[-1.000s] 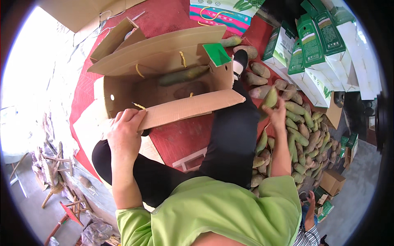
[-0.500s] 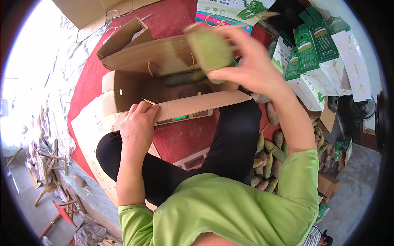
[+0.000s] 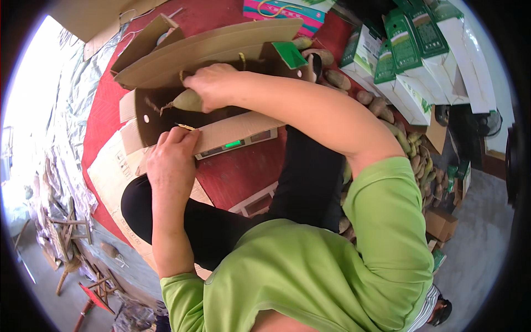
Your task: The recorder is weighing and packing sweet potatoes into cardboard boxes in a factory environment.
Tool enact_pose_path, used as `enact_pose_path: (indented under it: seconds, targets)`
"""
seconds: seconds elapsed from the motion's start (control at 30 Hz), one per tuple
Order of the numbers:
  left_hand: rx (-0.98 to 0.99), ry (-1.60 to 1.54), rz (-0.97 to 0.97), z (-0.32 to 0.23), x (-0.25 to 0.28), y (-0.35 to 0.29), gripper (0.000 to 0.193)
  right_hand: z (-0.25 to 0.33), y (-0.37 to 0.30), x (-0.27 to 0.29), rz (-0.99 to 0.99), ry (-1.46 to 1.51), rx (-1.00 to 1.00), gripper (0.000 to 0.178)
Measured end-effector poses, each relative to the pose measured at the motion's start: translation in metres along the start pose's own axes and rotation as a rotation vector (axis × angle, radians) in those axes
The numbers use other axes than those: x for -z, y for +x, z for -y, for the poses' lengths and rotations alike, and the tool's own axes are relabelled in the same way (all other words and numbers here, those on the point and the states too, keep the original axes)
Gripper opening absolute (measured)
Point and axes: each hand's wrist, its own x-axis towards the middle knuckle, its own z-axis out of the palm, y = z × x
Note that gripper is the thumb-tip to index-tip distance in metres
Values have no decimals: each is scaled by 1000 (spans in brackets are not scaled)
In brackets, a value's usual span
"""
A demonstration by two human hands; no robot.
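Observation:
An open cardboard box (image 3: 243, 128) with yellow rope handles stands in front of me on a scale (image 3: 263, 136), whose small display glows green. Inside its left part, my right hand (image 3: 217, 87) is closed around a green radish (image 3: 188, 101); the thin root tail points left. My right forearm crosses over the box and hides much of the inside. With fingers bent over the near flap at its left end, my left hand (image 3: 172, 157) grips the cardboard beside a rope handle.
A heap of radishes (image 3: 420, 160) lies to my right, with more (image 3: 337, 79) beyond the box. Green and white cartons (image 3: 406, 61) stand at the far right. A pink and blue box (image 3: 285, 14) is at the back. Flattened cardboard (image 3: 119, 182) lies at left on the red mat (image 3: 238, 176).
My right hand has carried the green radish from above the box's right end down and left into the box. My left hand stays on the near flap. The view has shifted slightly.

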Motion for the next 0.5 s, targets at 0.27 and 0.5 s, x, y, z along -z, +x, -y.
enact_pose_path:
  seconds: [0.27, 0.5]
  targets:
    - [24, -66, 53, -6, 2, 4, 41, -27, -78, 41, -438, 481, 160, 50]
    - [32, -47, 80, -14, 1, 7, 42, -103, -233, 12, -709, 1017, -192, 33]
